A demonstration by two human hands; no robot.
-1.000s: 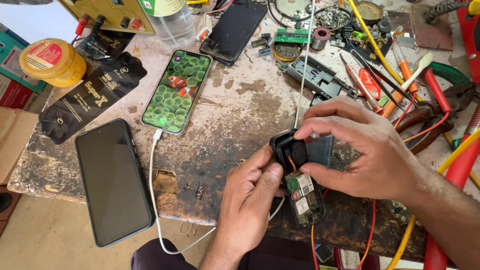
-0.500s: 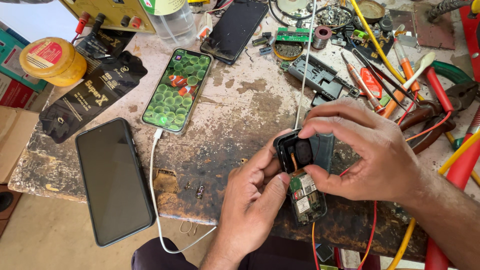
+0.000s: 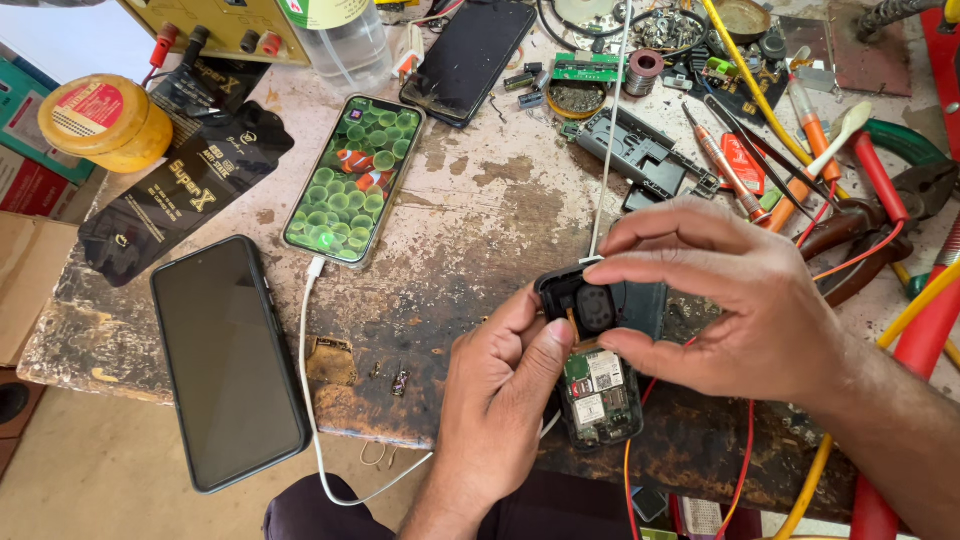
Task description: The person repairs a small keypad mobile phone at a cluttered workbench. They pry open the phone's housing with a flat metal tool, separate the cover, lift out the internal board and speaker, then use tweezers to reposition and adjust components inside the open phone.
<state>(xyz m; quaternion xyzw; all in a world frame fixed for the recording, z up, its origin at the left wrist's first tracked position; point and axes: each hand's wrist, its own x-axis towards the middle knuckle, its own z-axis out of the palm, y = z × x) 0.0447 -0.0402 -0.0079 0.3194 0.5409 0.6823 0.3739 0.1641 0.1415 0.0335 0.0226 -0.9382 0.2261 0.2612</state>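
Note:
A small opened phone body [image 3: 598,392] with a green circuit board showing is gripped from the left by my left hand [image 3: 500,400]. My right hand [image 3: 735,300] pinches a black plastic back piece [image 3: 600,305] with a round speaker opening over the top end of that body. My left thumb presses on the lower edge of the black piece. A thin white cable [image 3: 607,130] runs up from the piece toward the back of the bench.
A dark-screened phone [image 3: 228,362] lies at the left bench edge. Another phone [image 3: 352,178] with a lit fish picture is plugged into a white cable. Screwdrivers [image 3: 722,165], pliers [image 3: 880,235], red and yellow wires, a yellow tin [image 3: 100,122] and loose parts crowd the back and right.
Both hands have shifted the phone body and black piece slightly right and up. My right fingers have closed more over the top of the black piece.

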